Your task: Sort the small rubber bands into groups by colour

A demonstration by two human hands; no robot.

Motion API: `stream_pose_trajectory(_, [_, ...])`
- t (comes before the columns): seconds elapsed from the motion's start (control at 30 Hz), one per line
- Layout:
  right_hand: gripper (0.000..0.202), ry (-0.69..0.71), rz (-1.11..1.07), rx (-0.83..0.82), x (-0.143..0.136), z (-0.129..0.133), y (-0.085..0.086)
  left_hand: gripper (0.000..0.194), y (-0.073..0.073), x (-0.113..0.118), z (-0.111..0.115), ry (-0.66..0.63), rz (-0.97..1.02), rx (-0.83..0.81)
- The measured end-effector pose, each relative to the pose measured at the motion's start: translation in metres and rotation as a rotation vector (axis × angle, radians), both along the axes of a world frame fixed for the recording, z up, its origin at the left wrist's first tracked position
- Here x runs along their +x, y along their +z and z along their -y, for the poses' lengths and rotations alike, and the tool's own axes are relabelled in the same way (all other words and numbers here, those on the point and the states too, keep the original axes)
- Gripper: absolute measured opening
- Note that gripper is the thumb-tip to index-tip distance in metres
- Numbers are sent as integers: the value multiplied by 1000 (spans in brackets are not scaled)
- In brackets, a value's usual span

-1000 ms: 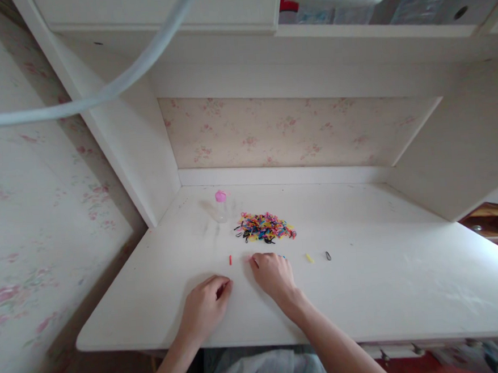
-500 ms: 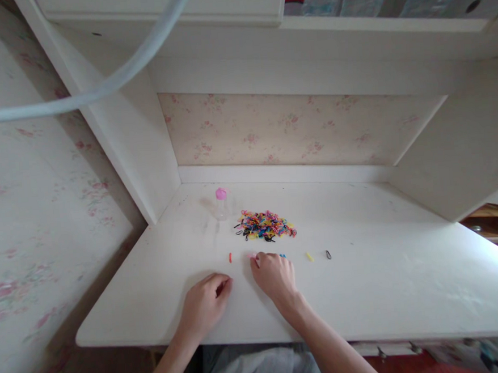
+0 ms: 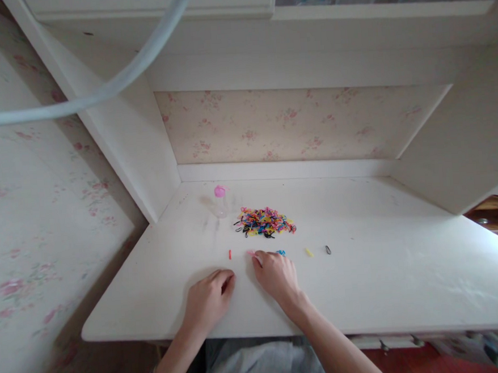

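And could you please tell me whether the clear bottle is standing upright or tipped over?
Upright: the clear bottle stands on the white desk, with its pink cap uppermost.

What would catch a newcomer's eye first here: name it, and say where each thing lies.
The bright pile of tiny multicoloured loops stands out most, near the middle of the white desk. Just left of and behind it stands a clear bottle with a pink lid. Nearer the person, a spaced row runs from a red piece on the left to a black loop on the right, with the right hand among it.
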State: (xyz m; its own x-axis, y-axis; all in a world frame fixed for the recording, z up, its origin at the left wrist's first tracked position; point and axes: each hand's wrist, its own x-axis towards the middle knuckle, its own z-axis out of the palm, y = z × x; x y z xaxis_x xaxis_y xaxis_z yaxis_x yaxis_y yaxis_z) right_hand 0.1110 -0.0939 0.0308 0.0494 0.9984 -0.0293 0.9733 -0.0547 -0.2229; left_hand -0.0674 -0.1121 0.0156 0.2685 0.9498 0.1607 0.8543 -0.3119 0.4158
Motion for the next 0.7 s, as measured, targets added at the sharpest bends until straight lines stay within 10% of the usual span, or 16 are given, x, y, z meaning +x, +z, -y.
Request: stream_pose_trajectory(0.7, [36, 23, 40, 21, -5, -6, 1, 23, -2, -2, 0, -14, -11, 18])
